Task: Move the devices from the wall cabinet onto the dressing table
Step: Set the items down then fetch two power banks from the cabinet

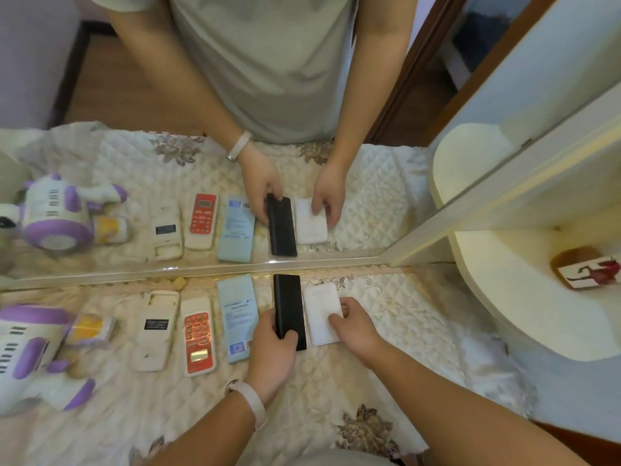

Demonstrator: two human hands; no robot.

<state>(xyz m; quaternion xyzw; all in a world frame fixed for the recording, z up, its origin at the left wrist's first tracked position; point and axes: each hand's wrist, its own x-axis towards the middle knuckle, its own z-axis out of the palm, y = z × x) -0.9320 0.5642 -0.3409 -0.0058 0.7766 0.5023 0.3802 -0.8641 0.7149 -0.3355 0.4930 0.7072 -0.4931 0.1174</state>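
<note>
on the dressing table's quilted cloth (396, 334), five devices lie side by side in a row just before the mirror (168, 272). the left hand (272, 351), a pale band (252, 402) on its wrist, grips the near end of the black device (287, 297), fingers curled on its left edge and thumb across its top. just beside it, the right hand (357, 328) pinches the white device (321, 309), thumb flat on its face, fingers at its right edge. to the left lie a light blue device (237, 307), a red remote (199, 338) and a white remote (154, 331), then a purple-and-white toy (27, 351). a brown bottle (586, 268) stands on the cabinet shelf (504, 290) at right.
</note>
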